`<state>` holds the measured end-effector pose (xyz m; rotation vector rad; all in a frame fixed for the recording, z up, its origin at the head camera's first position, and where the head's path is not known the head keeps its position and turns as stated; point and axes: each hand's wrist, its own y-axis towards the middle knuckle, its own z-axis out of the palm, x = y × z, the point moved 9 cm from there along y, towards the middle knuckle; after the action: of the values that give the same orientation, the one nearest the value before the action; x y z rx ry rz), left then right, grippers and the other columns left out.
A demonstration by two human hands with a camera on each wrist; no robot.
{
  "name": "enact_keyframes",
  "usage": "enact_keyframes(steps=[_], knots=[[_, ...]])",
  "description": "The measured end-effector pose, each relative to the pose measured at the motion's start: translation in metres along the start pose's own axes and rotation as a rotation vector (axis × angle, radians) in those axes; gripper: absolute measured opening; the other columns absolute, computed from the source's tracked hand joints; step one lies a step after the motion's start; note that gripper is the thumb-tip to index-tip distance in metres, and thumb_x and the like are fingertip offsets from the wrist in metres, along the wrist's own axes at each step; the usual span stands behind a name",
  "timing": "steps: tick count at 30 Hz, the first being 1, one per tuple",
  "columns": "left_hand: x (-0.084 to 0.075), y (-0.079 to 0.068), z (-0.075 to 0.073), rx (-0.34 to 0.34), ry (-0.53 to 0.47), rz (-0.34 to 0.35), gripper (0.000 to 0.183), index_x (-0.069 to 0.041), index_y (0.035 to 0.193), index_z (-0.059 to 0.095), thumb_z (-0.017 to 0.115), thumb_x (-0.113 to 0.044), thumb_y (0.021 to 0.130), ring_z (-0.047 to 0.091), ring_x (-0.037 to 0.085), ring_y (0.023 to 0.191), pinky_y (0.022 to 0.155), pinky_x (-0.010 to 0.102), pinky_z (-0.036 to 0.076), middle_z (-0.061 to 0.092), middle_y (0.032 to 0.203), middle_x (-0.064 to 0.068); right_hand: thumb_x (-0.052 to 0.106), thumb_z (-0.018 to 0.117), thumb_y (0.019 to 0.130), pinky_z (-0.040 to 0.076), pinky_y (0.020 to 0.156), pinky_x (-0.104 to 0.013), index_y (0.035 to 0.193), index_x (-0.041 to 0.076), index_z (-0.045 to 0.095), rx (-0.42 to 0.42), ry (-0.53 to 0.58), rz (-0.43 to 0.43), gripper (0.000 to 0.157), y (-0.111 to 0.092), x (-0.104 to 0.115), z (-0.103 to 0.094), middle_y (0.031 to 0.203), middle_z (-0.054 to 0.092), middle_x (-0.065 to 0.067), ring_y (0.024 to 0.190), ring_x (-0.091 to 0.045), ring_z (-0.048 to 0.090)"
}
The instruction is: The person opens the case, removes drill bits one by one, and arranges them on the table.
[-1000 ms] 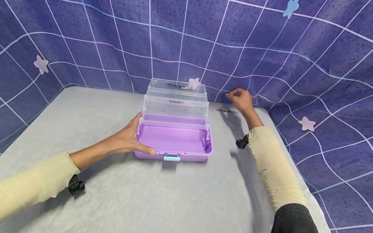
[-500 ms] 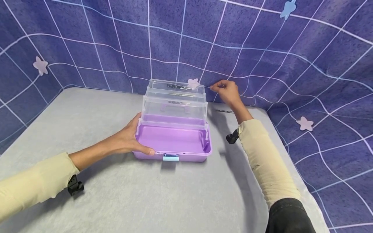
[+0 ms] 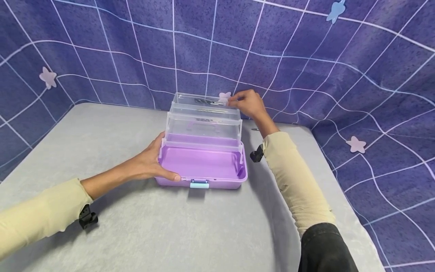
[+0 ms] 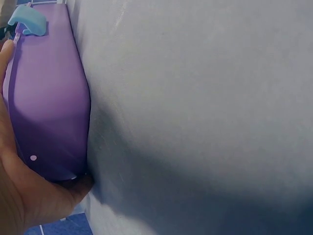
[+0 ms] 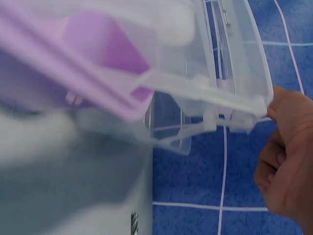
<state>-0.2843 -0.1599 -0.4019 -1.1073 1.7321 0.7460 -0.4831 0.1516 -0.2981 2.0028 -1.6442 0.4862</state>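
A purple toolbox (image 3: pixel 201 183) with a light-blue latch (image 3: pixel 199 184) stands unfolded on the table. My left hand (image 3: pixel 146 162) grips its front left corner, thumb along the front rim. Clear stepped trays (image 3: pixel 204 130) rise over the base. Dark twist drill bits (image 3: pixel 208 102) lie in the top tray, with more thin bits (image 3: pixel 213 110) in the trays below. My right hand (image 3: pixel 249 102) is at the top tray's right end, thumb and forefinger close together. The tray's end wall covers the fingertips in the right wrist view; I cannot tell whether they pinch anything.
Another drill bit (image 3: pixel 255 129) lies on the grey tabletop (image 3: pixel 217 226) right of the box, partly behind my right forearm; its fluted end also appears in the right wrist view. A blue gridded curtain (image 3: pixel 136 49) hangs close behind the trays and along the right side.
My right hand has travelled left from above the loose drill bit to the top tray's right end. My left hand keeps its grip on the toolbox, which has stayed in place.
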Motion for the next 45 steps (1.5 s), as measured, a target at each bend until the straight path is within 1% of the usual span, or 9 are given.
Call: enact_keyframes(steps=[3,10,18,22,26,30,36,42,45], knots=[[0.001,0.0,0.001,0.001,0.001,-0.006,0.153,-0.026,0.179,0.01,0.112,-0.022,0.066,0.057,0.04,0.143,0.12,0.06,0.051,0.042,0.168,0.014,0.053,0.088,0.09,0.049,0.124,-0.048,0.117,0.037,0.09,0.04,-0.061,-0.001,0.032,0.005,0.004,0.006,0.146,0.079,0.006,0.143,-0.026,0.069],[0.0,0.003,0.001,0.011,-0.023,0.012,0.152,-0.028,0.179,0.011,0.112,-0.02,0.065,0.06,0.04,0.141,0.117,0.058,0.056,0.045,0.165,0.013,0.05,0.079,0.1,0.053,0.111,-0.051,0.125,0.033,0.088,0.048,-0.181,-0.071,0.032,0.002,0.024,0.011,0.148,0.077,0.002,0.139,-0.031,0.071],[0.0,0.002,0.001,0.007,-0.015,0.012,0.151,-0.026,0.179,0.012,0.112,-0.02,0.065,0.059,0.041,0.141,0.117,0.058,0.055,0.045,0.166,0.014,0.052,0.076,0.104,0.052,0.113,-0.052,0.124,0.039,0.088,0.095,-0.257,-0.053,0.027,0.016,0.021,0.025,0.152,0.075,0.004,0.143,-0.033,0.069],[0.0,0.0,0.0,0.002,-0.006,0.011,0.152,-0.025,0.179,0.011,0.112,-0.02,0.066,0.058,0.042,0.143,0.119,0.06,0.053,0.044,0.166,0.014,0.048,0.077,0.103,0.055,0.111,-0.054,0.123,0.035,0.088,0.088,-0.255,-0.074,0.026,0.026,0.011,0.031,0.137,0.083,0.001,0.133,-0.032,0.074],[0.0,0.0,0.0,-0.003,-0.007,0.004,0.152,-0.026,0.179,0.012,0.112,-0.021,0.065,0.057,0.041,0.143,0.12,0.059,0.052,0.045,0.166,0.013,0.04,0.071,0.105,0.056,0.107,-0.05,0.122,0.027,0.087,0.07,-0.213,-0.105,0.027,0.03,0.004,0.031,0.11,0.084,0.003,0.117,-0.026,0.075],[0.001,0.0,-0.001,-0.007,0.002,-0.004,0.153,-0.027,0.179,0.012,0.113,-0.023,0.065,0.056,0.041,0.144,0.122,0.061,0.049,0.043,0.167,0.013,0.033,0.065,0.109,0.053,0.099,-0.046,0.121,0.018,0.083,0.047,-0.083,-0.118,0.027,0.011,0.009,0.02,0.088,0.069,0.004,0.097,-0.023,0.065],[0.001,-0.002,-0.001,-0.011,0.03,-0.01,0.154,-0.028,0.179,0.01,0.113,-0.027,0.064,0.055,0.04,0.145,0.124,0.064,0.046,0.041,0.168,0.014,0.026,0.063,0.113,0.049,0.088,-0.036,0.123,0.005,0.081,-0.003,0.092,-0.131,0.029,-0.012,0.012,0.008,0.093,0.069,-0.006,0.091,-0.02,0.059],[0.001,-0.001,-0.001,-0.002,0.009,0.003,0.153,-0.027,0.179,0.01,0.112,-0.023,0.065,0.057,0.042,0.144,0.122,0.063,0.051,0.042,0.167,0.014,0.024,0.066,0.113,0.044,0.082,-0.028,0.12,0.003,0.081,-0.003,0.178,-0.117,0.028,-0.017,0.01,0.001,0.083,0.058,0.006,0.086,-0.015,0.054],[0.001,-0.001,-0.002,-0.006,0.008,0.004,0.154,-0.027,0.18,0.01,0.112,-0.023,0.065,0.057,0.043,0.144,0.123,0.065,0.05,0.042,0.168,0.015,0.023,0.066,0.112,0.044,0.081,-0.026,0.121,0.002,0.08,0.006,0.209,-0.113,0.027,-0.019,0.01,-0.002,0.086,0.064,0.002,0.085,-0.012,0.055]])
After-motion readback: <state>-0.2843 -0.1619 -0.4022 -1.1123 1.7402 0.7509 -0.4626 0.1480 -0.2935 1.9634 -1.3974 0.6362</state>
